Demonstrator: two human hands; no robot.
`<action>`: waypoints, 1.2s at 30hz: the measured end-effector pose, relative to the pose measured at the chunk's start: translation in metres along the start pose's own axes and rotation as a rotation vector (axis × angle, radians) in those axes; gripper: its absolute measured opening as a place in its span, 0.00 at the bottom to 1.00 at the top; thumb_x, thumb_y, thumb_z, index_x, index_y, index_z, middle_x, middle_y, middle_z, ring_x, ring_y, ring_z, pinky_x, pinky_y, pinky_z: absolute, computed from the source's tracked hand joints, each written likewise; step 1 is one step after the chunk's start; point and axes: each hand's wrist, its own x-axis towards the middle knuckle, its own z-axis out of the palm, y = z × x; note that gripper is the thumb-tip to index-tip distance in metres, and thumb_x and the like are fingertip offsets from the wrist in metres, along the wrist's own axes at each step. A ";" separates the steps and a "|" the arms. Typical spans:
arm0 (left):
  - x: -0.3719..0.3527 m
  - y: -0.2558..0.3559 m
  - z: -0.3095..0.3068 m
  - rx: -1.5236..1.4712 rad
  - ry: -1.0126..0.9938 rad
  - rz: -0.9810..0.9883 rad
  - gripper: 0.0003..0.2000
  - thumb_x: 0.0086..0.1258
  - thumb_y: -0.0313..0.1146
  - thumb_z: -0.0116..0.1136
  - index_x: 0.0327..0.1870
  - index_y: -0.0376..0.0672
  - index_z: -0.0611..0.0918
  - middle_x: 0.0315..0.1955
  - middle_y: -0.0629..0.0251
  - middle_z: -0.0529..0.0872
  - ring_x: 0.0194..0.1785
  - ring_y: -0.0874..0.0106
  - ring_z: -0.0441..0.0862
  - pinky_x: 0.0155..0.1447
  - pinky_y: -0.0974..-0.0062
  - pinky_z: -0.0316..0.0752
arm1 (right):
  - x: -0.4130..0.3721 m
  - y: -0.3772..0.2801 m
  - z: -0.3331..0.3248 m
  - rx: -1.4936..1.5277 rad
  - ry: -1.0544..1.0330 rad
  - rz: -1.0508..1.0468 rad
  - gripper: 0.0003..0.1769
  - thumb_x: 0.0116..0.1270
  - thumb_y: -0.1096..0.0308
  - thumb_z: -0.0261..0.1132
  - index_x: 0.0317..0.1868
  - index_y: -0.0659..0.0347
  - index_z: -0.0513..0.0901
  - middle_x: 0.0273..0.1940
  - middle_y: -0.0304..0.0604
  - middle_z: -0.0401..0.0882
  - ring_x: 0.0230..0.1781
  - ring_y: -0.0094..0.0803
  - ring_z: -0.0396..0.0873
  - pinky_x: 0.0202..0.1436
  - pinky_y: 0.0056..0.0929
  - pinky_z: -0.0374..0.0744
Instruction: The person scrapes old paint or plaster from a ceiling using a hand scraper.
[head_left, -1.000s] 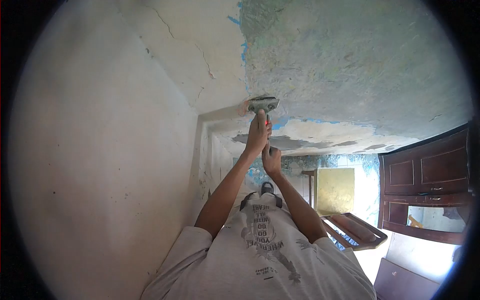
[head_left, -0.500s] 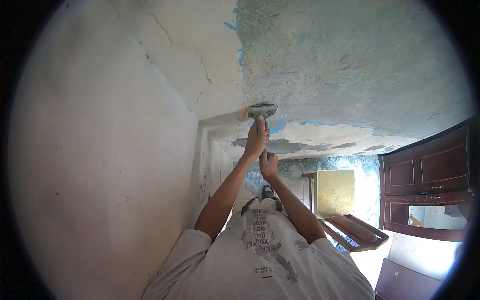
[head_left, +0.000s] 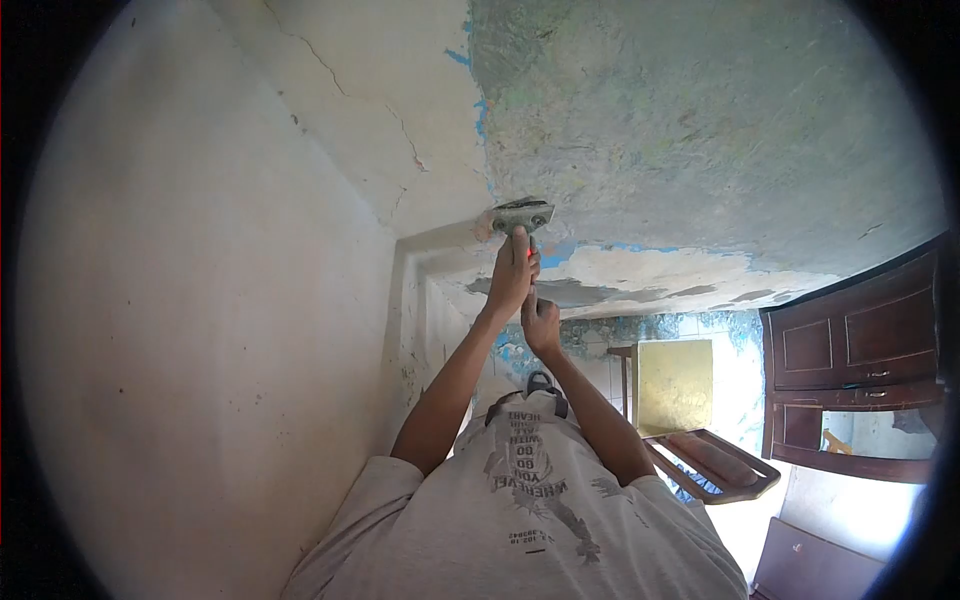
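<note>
A wide-bladed scraper (head_left: 524, 217) lies with its metal head against the wall (head_left: 640, 140), at the border between cream paint and bare grey-green plaster. My left hand (head_left: 514, 272) is wrapped round the handle just below the head, its thumb stretched up along it. Lower down, my right hand (head_left: 541, 326) is closed around the handle's end. Part of the handle shows red between the fingers. Blue paint patches (head_left: 556, 252) remain on the wall beside the scraper head.
On the left rises a cream wall (head_left: 220, 270) with a corner. A wooden chair with a yellow seat (head_left: 675, 385) stands to the right on the floor. Beyond it is a dark brown wooden cabinet (head_left: 850, 345). Cracks run through the cream paint above.
The scraper head has shifted slightly up and left and tilted a little. Both hands keep their hold on the handle.
</note>
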 end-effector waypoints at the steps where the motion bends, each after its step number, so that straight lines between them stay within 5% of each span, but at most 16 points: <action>1: 0.002 0.000 0.000 0.009 -0.002 0.011 0.25 0.83 0.59 0.38 0.33 0.45 0.69 0.20 0.77 0.64 0.22 0.82 0.60 0.26 0.79 0.58 | 0.002 -0.001 -0.002 -0.006 -0.026 0.036 0.29 0.81 0.54 0.54 0.28 0.74 0.76 0.18 0.54 0.72 0.20 0.37 0.67 0.29 0.46 0.69; 8: 0.001 0.008 -0.003 0.001 -0.032 0.024 0.25 0.83 0.59 0.39 0.34 0.45 0.69 0.20 0.77 0.64 0.22 0.83 0.61 0.26 0.80 0.58 | 0.000 0.001 0.004 -0.069 -0.048 0.050 0.29 0.81 0.56 0.55 0.26 0.74 0.74 0.16 0.49 0.68 0.19 0.36 0.64 0.28 0.46 0.69; 12: 0.001 0.000 -0.001 0.024 -0.011 0.001 0.25 0.82 0.60 0.39 0.34 0.45 0.69 0.21 0.77 0.64 0.23 0.82 0.61 0.27 0.80 0.59 | 0.003 0.002 0.004 -0.021 -0.007 -0.052 0.33 0.82 0.54 0.49 0.26 0.77 0.75 0.17 0.59 0.69 0.17 0.43 0.62 0.29 0.46 0.70; 25: 0.006 -0.005 -0.004 0.004 -0.042 0.001 0.26 0.82 0.61 0.38 0.35 0.45 0.69 0.20 0.77 0.63 0.22 0.82 0.60 0.28 0.79 0.59 | 0.001 0.011 0.005 -0.052 -0.002 0.048 0.32 0.81 0.53 0.53 0.27 0.76 0.75 0.15 0.54 0.67 0.17 0.37 0.62 0.26 0.47 0.66; 32: 0.006 -0.016 -0.004 -0.008 -0.044 -0.003 0.27 0.81 0.63 0.37 0.34 0.45 0.69 0.20 0.77 0.63 0.22 0.82 0.60 0.28 0.79 0.59 | 0.005 0.013 -0.008 -0.122 -0.056 0.007 0.29 0.80 0.54 0.54 0.29 0.74 0.77 0.20 0.60 0.72 0.22 0.53 0.68 0.31 0.47 0.69; 36: 0.008 -0.008 -0.005 -0.018 -0.042 -0.005 0.28 0.81 0.63 0.36 0.34 0.45 0.69 0.20 0.77 0.63 0.22 0.82 0.60 0.28 0.79 0.59 | 0.005 0.006 -0.004 -0.136 -0.043 0.034 0.27 0.81 0.55 0.54 0.31 0.74 0.78 0.20 0.58 0.72 0.22 0.52 0.69 0.31 0.47 0.69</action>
